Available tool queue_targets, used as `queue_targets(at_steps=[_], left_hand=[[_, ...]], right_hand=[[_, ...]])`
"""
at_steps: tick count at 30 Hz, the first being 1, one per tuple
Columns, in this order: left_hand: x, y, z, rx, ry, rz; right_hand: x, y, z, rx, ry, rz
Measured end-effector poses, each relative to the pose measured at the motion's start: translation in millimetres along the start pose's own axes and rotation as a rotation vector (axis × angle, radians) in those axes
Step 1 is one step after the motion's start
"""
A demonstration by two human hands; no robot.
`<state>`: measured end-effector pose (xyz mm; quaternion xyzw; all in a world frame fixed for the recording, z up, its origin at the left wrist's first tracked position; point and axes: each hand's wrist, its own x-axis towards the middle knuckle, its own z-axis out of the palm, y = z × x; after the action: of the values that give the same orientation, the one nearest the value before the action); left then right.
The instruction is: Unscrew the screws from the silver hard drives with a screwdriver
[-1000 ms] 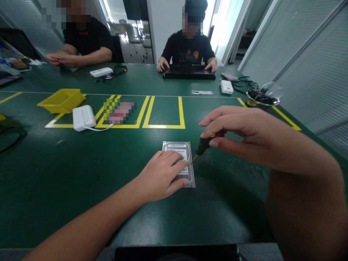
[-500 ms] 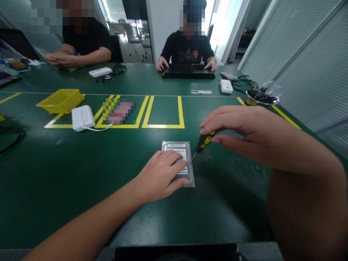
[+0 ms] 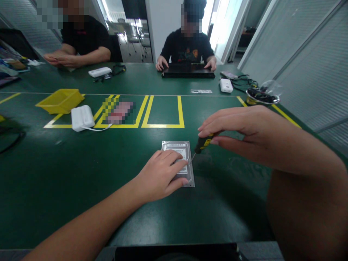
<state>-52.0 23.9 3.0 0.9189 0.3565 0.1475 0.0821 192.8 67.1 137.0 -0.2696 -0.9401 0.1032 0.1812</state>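
A silver hard drive [image 3: 190, 177] with a white label lies flat on the green table. Across its left and middle part rests my left hand [image 3: 164, 174], fingers apart and pressed down on its top; it covers much of the label. My right hand [image 3: 239, 125] pinches the dark handle of a yellow-marked screwdriver [image 3: 200, 145] between thumb and fingers. The screwdriver leans, with its tip down at the drive's right edge, close to my left index fingertip. Whether a screw sits under the tip is too small to tell.
Ahead on the table are a yellow bin [image 3: 61, 101], a white power bank [image 3: 82, 117] cabled to a phone [image 3: 121, 112], and yellow tape outlines. A metal bowl of cables [image 3: 262, 97] stands at right. Across the table sit two people, one with hands on a black flat device [image 3: 188, 71].
My right hand and the screwdriver handle have shifted very slightly left, and the handle's yellow marks look turned. My left hand and the hard drive stay put.
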Motion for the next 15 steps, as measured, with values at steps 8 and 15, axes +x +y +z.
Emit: queue_targets(at_steps=[8, 15], left_hand=[[1.2, -0.6, 0.3, 0.002, -0.024, -0.011], [1.1, 0.3, -0.7, 0.005, -0.035, -0.014]], right_hand=[[-2.0, 1.3, -0.6, -0.052, -0.010, -0.017], [-1.8, 1.0, -0.7, -0.083, -0.010, 0.000]])
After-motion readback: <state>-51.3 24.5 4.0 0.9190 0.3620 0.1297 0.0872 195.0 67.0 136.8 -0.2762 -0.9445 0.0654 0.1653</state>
